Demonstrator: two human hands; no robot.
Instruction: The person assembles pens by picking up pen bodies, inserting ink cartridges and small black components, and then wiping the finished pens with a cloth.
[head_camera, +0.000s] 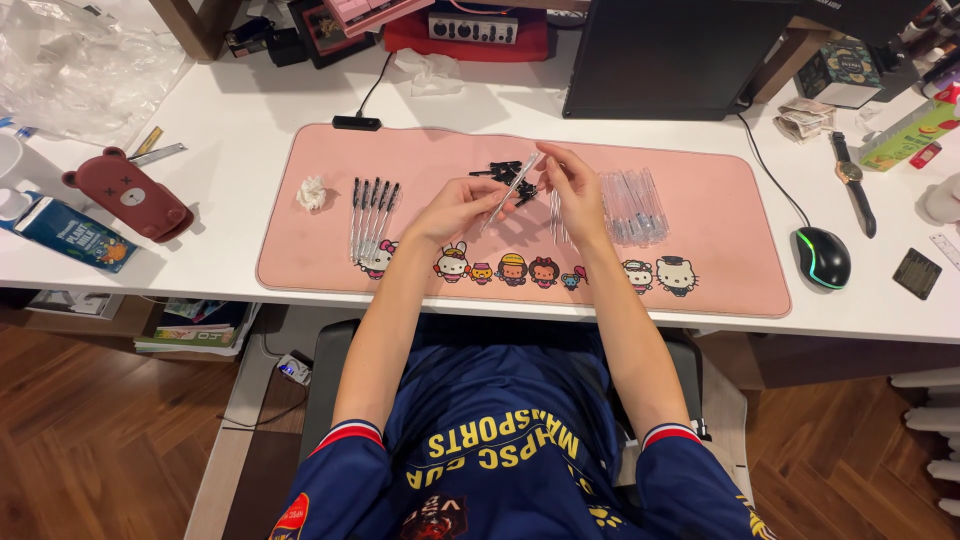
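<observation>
A pink desk mat (700, 200) edged with a row of small cartoon figures is lying on a white desk (250, 110). Clear pen barrels (632, 205) are sitting beside black pen parts (500, 172), and a dark red bear-faced case (128, 193) is showing a white snout. A black mouse (823, 257) is glowing green along its rim.

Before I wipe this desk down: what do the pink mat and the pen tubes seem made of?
The pink mat looks like soft cloth-topped fabric: matte, no glare, printed cartoon figures. The pen tubes look like clear glossy plastic; the mat shows through them. The one held between both hands looks the same.
</observation>
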